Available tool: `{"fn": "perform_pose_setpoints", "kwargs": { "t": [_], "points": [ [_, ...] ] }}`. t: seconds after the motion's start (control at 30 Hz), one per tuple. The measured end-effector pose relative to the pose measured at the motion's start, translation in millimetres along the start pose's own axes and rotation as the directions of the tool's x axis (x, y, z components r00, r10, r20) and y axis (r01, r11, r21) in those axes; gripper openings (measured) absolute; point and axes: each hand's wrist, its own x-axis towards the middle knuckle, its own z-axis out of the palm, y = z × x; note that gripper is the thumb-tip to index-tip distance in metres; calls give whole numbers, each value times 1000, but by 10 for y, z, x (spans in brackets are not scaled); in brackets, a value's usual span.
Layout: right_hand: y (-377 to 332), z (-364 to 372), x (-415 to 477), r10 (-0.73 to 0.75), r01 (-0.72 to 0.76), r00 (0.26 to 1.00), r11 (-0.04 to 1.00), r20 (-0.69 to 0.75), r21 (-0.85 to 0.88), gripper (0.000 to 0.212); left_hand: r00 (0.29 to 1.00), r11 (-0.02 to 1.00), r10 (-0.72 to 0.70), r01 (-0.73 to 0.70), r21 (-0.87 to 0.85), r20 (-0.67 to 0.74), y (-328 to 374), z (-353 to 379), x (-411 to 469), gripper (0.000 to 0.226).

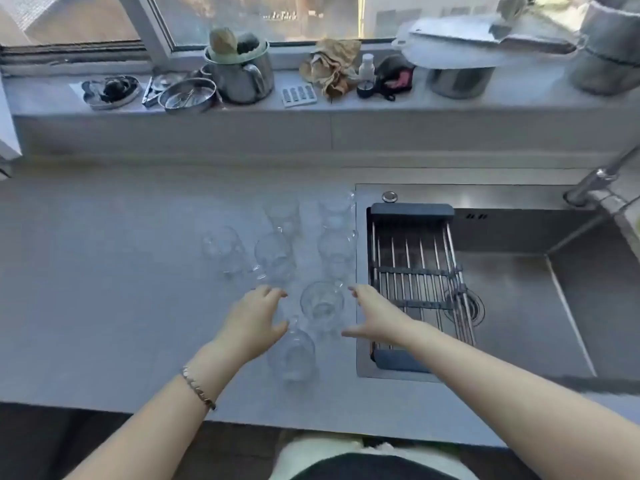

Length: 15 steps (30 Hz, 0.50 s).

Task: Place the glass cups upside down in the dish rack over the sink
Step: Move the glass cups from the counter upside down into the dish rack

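Several clear glass cups stand upright on the grey counter (104,289) just left of the sink. One cup (322,303) stands between my two hands, and another cup (294,355) is closer to me, by my left thumb. More cups (273,258) are grouped behind them. My left hand (254,320) is open, fingers spread, just left of the middle cup. My right hand (375,315) is open on that cup's right side, above the sink's left edge. The dish rack (412,275), metal bars with dark end pieces, spans the sink's left part and holds nothing.
The steel sink (519,306) lies to the right, with a faucet (602,174) at its far right. The window ledge behind carries a kettle (242,74), a metal bowl (187,97), cloths, a bottle and pots.
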Motion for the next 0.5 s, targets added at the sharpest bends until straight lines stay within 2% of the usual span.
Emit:
{"fn": "perform_pose_setpoints", "kwargs": {
  "t": [0.1,0.23,0.3,0.4,0.5],
  "points": [
    [-90,226,123,48,-30,993,987,-110,156,97,998,999,25,-23,27,-64,-206,41,30,62],
    [-162,619,281,180,-25,938,887,-295,462,92,993,982,38,-58,179,115,-421,75,112,80],
    [-160,719,326,232,6,908,826,-349,564,90,988,964,74,-106,245,133,-495,83,164,84],
    [-137,744,297,261,0,903,795,-342,606,82,986,971,105,-129,199,130,-547,70,244,80],
    [-40,674,180,266,-31,913,802,-309,597,78,994,989,48,-61,137,95,-536,-32,261,73]
  ]
}}
